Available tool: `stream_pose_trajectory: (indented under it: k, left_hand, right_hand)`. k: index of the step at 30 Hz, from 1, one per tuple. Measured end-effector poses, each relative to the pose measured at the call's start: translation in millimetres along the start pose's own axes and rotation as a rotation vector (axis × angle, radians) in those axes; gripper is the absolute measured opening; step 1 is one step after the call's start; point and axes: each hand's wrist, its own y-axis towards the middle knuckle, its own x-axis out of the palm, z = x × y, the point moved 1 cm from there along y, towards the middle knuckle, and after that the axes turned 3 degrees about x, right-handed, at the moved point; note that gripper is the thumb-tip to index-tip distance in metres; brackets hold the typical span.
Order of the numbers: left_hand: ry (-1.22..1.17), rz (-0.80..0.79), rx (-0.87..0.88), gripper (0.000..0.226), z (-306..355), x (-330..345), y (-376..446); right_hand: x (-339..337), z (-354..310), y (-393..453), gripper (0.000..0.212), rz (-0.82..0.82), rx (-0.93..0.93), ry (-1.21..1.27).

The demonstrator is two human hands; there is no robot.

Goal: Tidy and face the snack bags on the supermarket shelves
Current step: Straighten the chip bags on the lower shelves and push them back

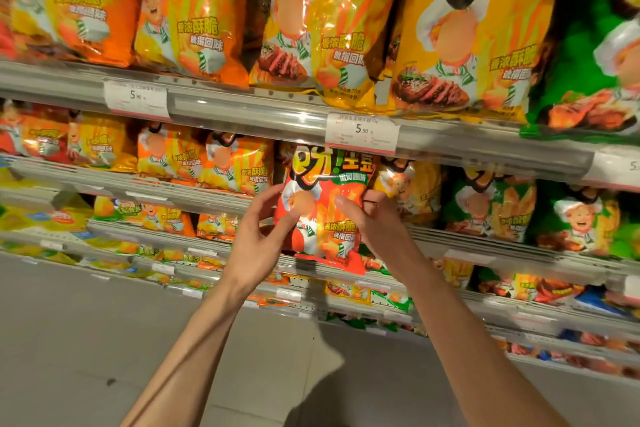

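A red snack bag (323,204) with a cartoon chef stands upright at the front of the second shelf (207,194), its bottom edge hanging over the shelf lip. My left hand (258,239) touches the bag's left side with straight, spread fingers. My right hand (372,222) grips the bag's right edge, thumb on the front and fingers curled behind it. Orange, yellow and green bags of the same brand fill the row beside it and the top shelf (242,107) above.
Price tags (362,132) hang on the top shelf rail just above the red bag. Yellow bags (412,191) and green bags (491,208) stand close on the right, orange bags (235,166) on the left. Lower shelves step outward below. Grey floor (86,340) lies bottom left.
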Motion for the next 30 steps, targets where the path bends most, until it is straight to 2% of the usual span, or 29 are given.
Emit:
stream_pose_trajectory:
  k: [2,4,7,10,12,16,23,30]
  left_hand:
    - [0.019,0.011,-0.036,0.039,-2,-4,-17]
    - [0.014,0.034,-0.059,0.039,-4,-9,-34]
    - [0.005,0.072,-0.107,0.038,-7,-24,-56]
    - [0.016,0.165,-0.143,0.033,-9,-54,-75]
    - [0.0,0.216,-0.137,0.027,-9,-78,-86]
    - [-0.058,0.275,-0.133,0.017,-8,-145,-109]
    - [-0.11,0.32,-0.122,0.016,-10,-274,-130]
    - [-0.103,0.349,-0.1,0.015,-22,-358,-116]
  right_hand:
    - [5,7,-8,0.006,-0.075,0.012,0.061]
    - [10,14,-18,0.01,-0.141,0.006,0.075]
    - [21,21,-34,0.034,-0.114,0.067,0.041]
    - [42,24,-48,0.022,-0.058,0.061,-0.035]
    - [57,24,-59,0.024,0.006,0.073,-0.084]
    - [106,21,-87,0.03,0.084,0.107,0.011]
    - [204,-10,-120,0.066,0.183,0.051,0.044]
    - [274,-39,-101,0.032,0.174,0.026,-0.001]
